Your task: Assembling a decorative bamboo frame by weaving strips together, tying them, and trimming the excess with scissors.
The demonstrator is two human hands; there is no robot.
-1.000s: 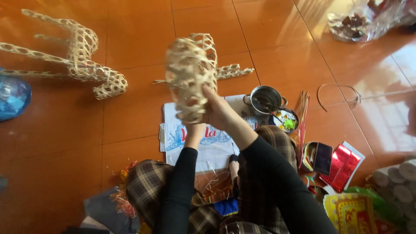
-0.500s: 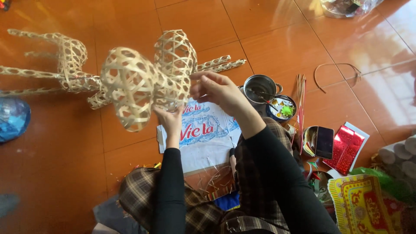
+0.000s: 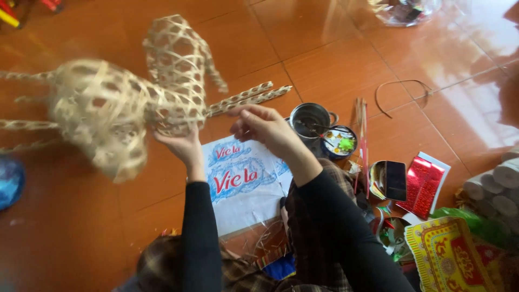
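Left hand [image 3: 181, 146] raised, gripping woven bamboo frame [image 3: 162, 86] from below; right hand [image 3: 262, 127] half-curled, fingertips at 1 leg strut [image 3: 248, 98], grip unclear; frame's left part motion-blurred

2 long black sleeves [image 3: 201, 232]; plaid, perhaps brown, garment [image 3: 308, 238] below.

A home floor used as a craft spot — glossy orange-brown floor tiles [image 3: 335, 48], woven bamboo animal frame [image 3: 124, 103], shiny red foil sheets [image 3: 424, 184].

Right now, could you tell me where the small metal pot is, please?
In the head view, the metal pot stands on the tiled floor right of centre, just beyond the right hand and beside a small paint dish.
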